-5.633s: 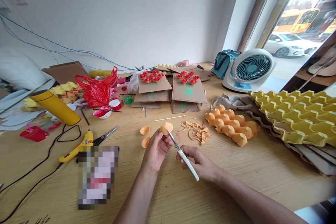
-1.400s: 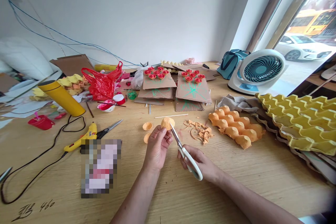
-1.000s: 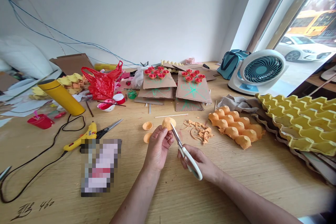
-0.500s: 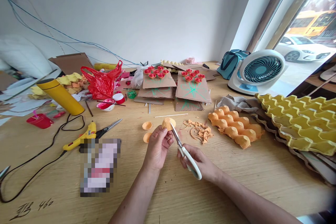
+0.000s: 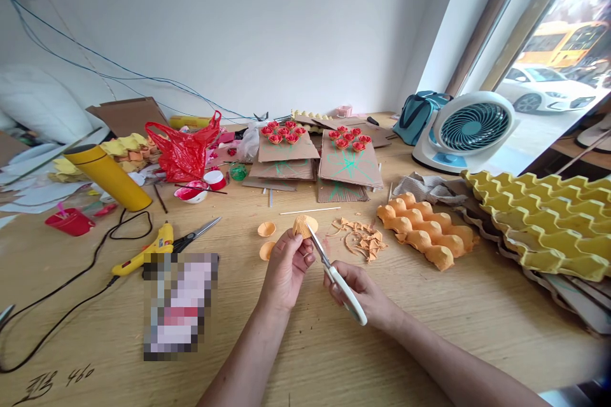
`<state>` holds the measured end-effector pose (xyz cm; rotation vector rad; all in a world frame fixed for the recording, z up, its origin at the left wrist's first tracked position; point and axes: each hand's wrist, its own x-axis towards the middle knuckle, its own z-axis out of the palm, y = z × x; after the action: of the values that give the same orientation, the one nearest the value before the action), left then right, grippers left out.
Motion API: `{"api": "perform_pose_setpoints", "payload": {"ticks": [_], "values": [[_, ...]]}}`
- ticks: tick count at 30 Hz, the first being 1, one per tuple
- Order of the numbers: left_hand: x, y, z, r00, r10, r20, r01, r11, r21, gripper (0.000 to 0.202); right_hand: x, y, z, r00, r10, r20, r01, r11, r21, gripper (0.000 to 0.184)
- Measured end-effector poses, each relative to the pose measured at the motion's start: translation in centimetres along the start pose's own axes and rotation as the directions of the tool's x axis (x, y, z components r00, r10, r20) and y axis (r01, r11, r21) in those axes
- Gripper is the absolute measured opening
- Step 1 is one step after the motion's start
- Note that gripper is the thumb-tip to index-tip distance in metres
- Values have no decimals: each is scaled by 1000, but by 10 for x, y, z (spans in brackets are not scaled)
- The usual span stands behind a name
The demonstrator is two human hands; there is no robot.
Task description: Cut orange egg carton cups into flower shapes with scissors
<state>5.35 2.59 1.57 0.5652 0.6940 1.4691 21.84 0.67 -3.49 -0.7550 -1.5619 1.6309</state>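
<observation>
Between its thumb and fingers my left hand (image 5: 289,264) pinches an orange egg carton cup (image 5: 302,225) above the table. My right hand (image 5: 358,292) is closed around the white handles of a pair of scissors (image 5: 346,292), whose blades reach up to the cup's right edge. Two cut orange cups lie just left of my left hand, an upper cup (image 5: 266,229) and a lower cup (image 5: 266,251) partly hidden by the hand. Curled orange trimmings (image 5: 365,238) are piled beyond my right hand. To their right rests an orange egg carton piece (image 5: 424,226) with several uncut cups.
Yellow egg trays (image 5: 548,222) are stacked at right, below a fan (image 5: 472,130). Cardboard pieces with red paper flowers (image 5: 351,165) stand at the back. At left are a glue gun (image 5: 147,251), black scissors (image 5: 195,235), a yellow bottle (image 5: 109,178) and a red bag (image 5: 184,149).
Both hands hold nearly the same pose, with the scissors still at the cup's edge. The whole view has shifted very slightly.
</observation>
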Motion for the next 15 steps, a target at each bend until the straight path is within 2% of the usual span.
{"api": "perform_pose_setpoints", "payload": {"ticks": [7,15], "values": [[-1,2,2,1000,-11,-13,11,1000,-16,25,-1,-3,5,1000,-5,-29,7,998,60,52],[-1,2,1,1000,-11,-28,10,1000,-26,24,-1,-2,8,998,8,-70,-5,999,39,45]]}}
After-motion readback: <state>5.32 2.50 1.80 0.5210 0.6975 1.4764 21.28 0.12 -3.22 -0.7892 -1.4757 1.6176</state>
